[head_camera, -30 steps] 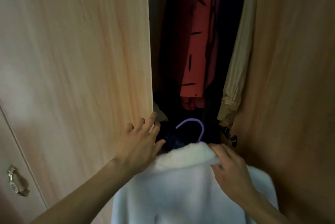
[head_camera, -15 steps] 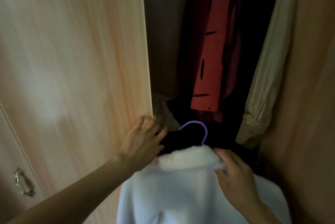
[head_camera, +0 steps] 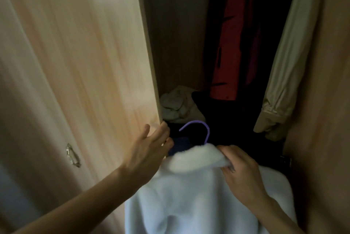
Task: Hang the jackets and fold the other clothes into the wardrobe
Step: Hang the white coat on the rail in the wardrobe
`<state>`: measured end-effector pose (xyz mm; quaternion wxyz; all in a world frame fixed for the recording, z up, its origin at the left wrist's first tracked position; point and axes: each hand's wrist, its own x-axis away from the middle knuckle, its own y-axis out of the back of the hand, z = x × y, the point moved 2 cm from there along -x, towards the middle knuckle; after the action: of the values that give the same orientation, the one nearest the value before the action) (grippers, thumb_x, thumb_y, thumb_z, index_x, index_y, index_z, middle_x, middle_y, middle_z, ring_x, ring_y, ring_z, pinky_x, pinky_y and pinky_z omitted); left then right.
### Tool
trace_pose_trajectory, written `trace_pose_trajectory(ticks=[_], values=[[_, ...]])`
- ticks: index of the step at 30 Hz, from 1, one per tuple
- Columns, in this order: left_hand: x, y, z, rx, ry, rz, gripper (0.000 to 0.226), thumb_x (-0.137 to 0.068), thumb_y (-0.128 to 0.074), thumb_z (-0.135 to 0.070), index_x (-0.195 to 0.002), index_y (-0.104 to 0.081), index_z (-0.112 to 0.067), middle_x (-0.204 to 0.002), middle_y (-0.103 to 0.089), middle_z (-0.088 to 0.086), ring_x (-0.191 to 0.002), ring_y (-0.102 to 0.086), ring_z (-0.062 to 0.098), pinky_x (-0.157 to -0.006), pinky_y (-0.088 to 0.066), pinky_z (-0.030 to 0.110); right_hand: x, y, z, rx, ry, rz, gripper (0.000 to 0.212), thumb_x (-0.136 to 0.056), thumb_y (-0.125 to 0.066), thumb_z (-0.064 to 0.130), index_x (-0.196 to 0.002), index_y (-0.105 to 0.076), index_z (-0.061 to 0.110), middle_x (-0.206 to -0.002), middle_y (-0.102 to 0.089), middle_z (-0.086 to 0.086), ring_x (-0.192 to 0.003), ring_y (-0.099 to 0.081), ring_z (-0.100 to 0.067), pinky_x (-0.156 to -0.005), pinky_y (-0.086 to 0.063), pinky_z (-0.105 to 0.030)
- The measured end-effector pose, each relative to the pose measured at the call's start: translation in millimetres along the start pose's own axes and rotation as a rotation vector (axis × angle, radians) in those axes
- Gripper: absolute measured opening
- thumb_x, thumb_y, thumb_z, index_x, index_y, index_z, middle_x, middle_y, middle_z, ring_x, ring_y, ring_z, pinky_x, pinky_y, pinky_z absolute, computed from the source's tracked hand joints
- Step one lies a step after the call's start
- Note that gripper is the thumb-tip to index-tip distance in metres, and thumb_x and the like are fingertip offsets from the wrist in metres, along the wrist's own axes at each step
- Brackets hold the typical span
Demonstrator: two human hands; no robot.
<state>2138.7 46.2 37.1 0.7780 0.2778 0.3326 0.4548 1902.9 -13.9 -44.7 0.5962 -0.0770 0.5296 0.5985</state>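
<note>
A pale blue fleece jacket (head_camera: 191,201) with a white fluffy collar (head_camera: 197,158) hangs on a purple hanger (head_camera: 200,129) in front of the open wardrobe. My right hand (head_camera: 240,175) pinches the collar at its right end. My left hand (head_camera: 149,148) lies with straight fingers against the edge of the left wardrobe door (head_camera: 75,63), just left of the jacket. Inside the wardrobe hang a red garment (head_camera: 229,44) with black marks and a beige coat (head_camera: 284,63).
The right door (head_camera: 325,82) stands close on the right. Crumpled pale cloth (head_camera: 176,104) and dark clothes (head_camera: 227,120) lie on the wardrobe floor. A metal handle (head_camera: 73,156) sits on a lower left door.
The left door has swung further open to the left under my left hand, showing more of the wardrobe's inside and the pale cloth on its floor. The jacket stays in my right hand.
</note>
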Motion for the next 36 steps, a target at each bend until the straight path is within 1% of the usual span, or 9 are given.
trace_pose_trajectory(ticks=[6,11,18,23,27,28,32,34,36], values=[[71.9,25.4,1.5,-0.012,-0.044,-0.041,0.052,-0.069,-0.072,-0.02,-0.121,-0.065,-0.016,-0.133,-0.061,0.011,-0.136,-0.047,0.027,-0.094,-0.051,0.045,22.1,-1.9,51.8,-0.017,0.063,0.02,0.056,-0.063,-0.078,-0.014,-0.112,-0.067,0.013,-0.095,-0.064,-0.003,-0.086,-0.065,-0.028,-0.068,-0.054,-0.041],[139.0,31.7,7.3,-0.056,-0.015,-0.014,0.06,-0.091,-0.052,-0.015,-0.147,-0.031,-0.013,-0.159,-0.024,0.015,-0.151,-0.009,0.031,-0.11,-0.03,0.052,52.5,-1.7,108.6,-0.038,0.101,0.033,0.052,-0.067,-0.077,-0.014,-0.112,-0.068,0.011,-0.093,-0.065,-0.003,-0.084,-0.065,-0.026,-0.066,-0.053,-0.038],[237.6,50.5,27.0,-0.002,0.037,-0.005,0.06,-0.075,-0.068,-0.018,-0.134,-0.058,-0.015,-0.15,-0.046,0.012,-0.147,-0.03,0.03,-0.104,-0.044,0.051,105.1,-5.4,166.8,-0.066,0.081,0.064,0.049,-0.07,-0.074,-0.012,-0.112,-0.066,0.012,-0.1,-0.066,-0.004,-0.094,-0.066,-0.03,-0.071,-0.054,-0.042],[295.1,44.1,43.1,-0.021,0.139,0.066,0.07,-0.08,-0.055,-0.016,-0.148,-0.037,-0.017,-0.162,-0.022,0.012,-0.153,-0.003,0.031,-0.112,-0.028,0.054,124.7,-15.9,202.9,-0.07,0.083,0.027,0.054,-0.068,-0.077,-0.009,-0.113,-0.063,0.017,-0.102,-0.068,-0.001,-0.094,-0.065,-0.028,-0.07,-0.051,-0.035],[328.0,52.3,51.7,0.022,0.228,0.078,0.067,-0.071,-0.065,-0.013,-0.137,-0.055,-0.016,-0.154,-0.04,0.013,-0.15,-0.02,0.029,-0.107,-0.04,0.054,128.8,-27.0,227.8,-0.112,0.089,0.038,0.057,-0.068,-0.077,-0.009,-0.113,-0.062,0.022,-0.098,-0.068,0.002,-0.09,-0.063,-0.025,-0.068,-0.045,-0.031],[334.0,51.7,53.8,0.026,0.239,0.078,0.067,-0.072,-0.068,-0.013,-0.137,-0.055,-0.017,-0.154,-0.038,0.013,-0.15,-0.016,0.029,-0.109,-0.039,0.055,128.6,-30.0,231.4,-0.11,0.086,0.045,0.056,-0.068,-0.077,-0.009,-0.113,-0.063,0.02,-0.098,-0.069,0.001,-0.09,-0.064,-0.026,-0.068,-0.044,-0.03],[355.0,37.8,59.6,0.045,0.342,0.112,0.069,-0.089,-0.051,-0.013,-0.153,-0.028,-0.021,-0.166,-0.001,0.01,-0.147,0.024,0.029,-0.12,-0.015,0.057,123.8,-37.8,245.3,-0.139,0.105,0.075,0.051,-0.071,-0.077,-0.007,-0.118,-0.066,0.009,-0.104,-0.071,-0.004,-0.094,-0.067,-0.029,-0.075,-0.045,-0.026],[361.7,35.2,63.7,0.06,0.368,0.096,0.068,-0.088,-0.051,-0.012,-0.153,-0.031,-0.022,-0.166,-0.001,0.009,-0.149,0.019,0.029,-0.12,-0.015,0.057,122.1,-40.8,253.8,-0.145,0.125,0.079,0.052,-0.07,-0.077,-0.008,-0.118,-0.066,0.01,-0.103,-0.07,-0.004,-0.094,-0.067,-0.03,-0.075,-0.049,-0.031],[367.6,36.3,67.3,0.087,0.393,0.065,0.068,-0.081,-0.06,-0.007,-0.146,-0.046,-0.022,-0.164,-0.018,0.009,-0.152,0.003,0.03,-0.118,-0.024,0.057,117.7,-42.2,260.6,-0.162,0.132,0.071,0.053,-0.07,-0.076,-0.008,-0.118,-0.066,0.012,-0.104,-0.07,-0.002,-0.095,-0.067,-0.029,-0.075,-0.053,-0.036]])
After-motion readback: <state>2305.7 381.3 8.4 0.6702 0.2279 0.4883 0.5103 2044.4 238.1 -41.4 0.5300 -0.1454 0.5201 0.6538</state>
